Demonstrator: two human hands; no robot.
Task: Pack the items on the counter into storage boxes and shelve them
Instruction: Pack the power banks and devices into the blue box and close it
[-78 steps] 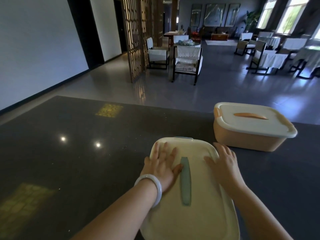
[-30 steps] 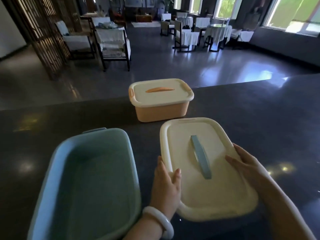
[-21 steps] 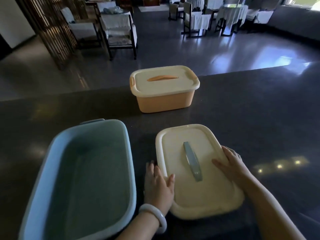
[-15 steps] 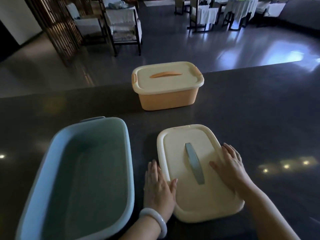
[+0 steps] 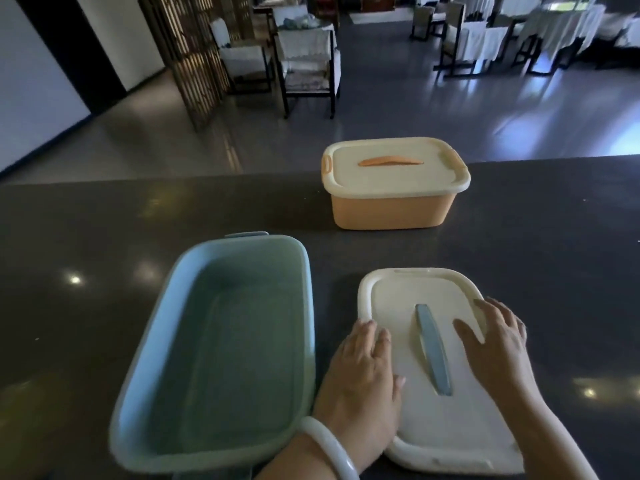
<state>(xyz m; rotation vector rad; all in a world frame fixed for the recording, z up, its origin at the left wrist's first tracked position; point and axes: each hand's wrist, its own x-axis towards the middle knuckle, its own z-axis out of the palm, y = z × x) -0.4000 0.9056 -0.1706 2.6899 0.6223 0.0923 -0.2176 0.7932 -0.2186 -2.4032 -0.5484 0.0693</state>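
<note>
A cream lid point(image 5: 408, 299) with a blue-grey handle point(image 5: 433, 348) lies flat on the dark counter point(image 5: 104, 244). My left hand point(image 5: 363, 379) rests flat on the lid's left edge, a white bangle on its wrist. My right hand point(image 5: 498, 344) lies flat on the lid's right side, fingers straight. To the left stands the open blue storage box point(image 5: 221, 344), with nothing inside. Farther back sits an orange storage box point(image 5: 391, 209) with its cream lid closed.
The counter's far edge runs just behind the orange box. Beyond it lies a shiny floor with chairs point(image 5: 304, 64), cloth-covered tables point(image 5: 554, 26) and a wooden lattice screen point(image 5: 187, 57).
The lid came off the blue box and was set down on the counter to its right. Both hands went from gripping its edges to lying flat on it.
</note>
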